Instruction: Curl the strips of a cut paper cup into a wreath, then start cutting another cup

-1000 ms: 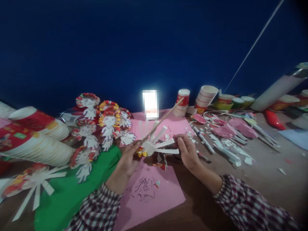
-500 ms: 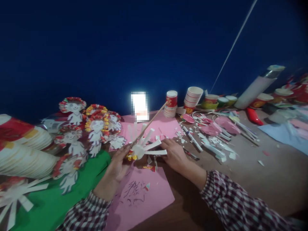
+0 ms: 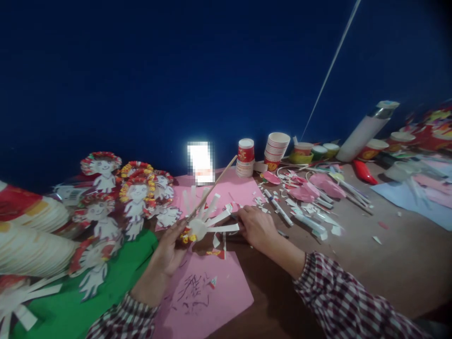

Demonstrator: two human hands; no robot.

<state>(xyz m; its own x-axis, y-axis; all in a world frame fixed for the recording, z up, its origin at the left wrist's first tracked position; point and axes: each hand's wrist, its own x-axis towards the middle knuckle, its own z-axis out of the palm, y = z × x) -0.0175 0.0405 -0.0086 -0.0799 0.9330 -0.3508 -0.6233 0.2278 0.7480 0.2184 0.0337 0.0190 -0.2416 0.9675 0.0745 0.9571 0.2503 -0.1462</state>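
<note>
My left hand [image 3: 168, 249] is closed on a paper cup cut into strips [image 3: 197, 229]. Its white strips fan out from the round base, and curled yellow and red bits sit beside my fingers. A thin wooden stick [image 3: 217, 185] slants up and right from the same hand, behind or across the strips. My right hand [image 3: 259, 228] has its fingers curled together near the strip ends at the cup's right. Whatever is between those fingertips is hidden. Below the cup lies a pink sheet [image 3: 226, 292] with dark scribbles and a few scraps.
Paper dolls with curled cup frames [image 3: 137, 193] stand at left beside a green sheet [image 3: 132, 259]. Stacked paper cups [image 3: 38, 249] lie far left; more cups [image 3: 246, 155] stand behind. Markers [image 3: 278, 207] and paper scraps cover the right side. A bright pixelated patch [image 3: 200, 157] is at the back.
The view has shifted slightly, so most things sit lower and further left. Both hands keep nearly the same pose around the cut cup.
</note>
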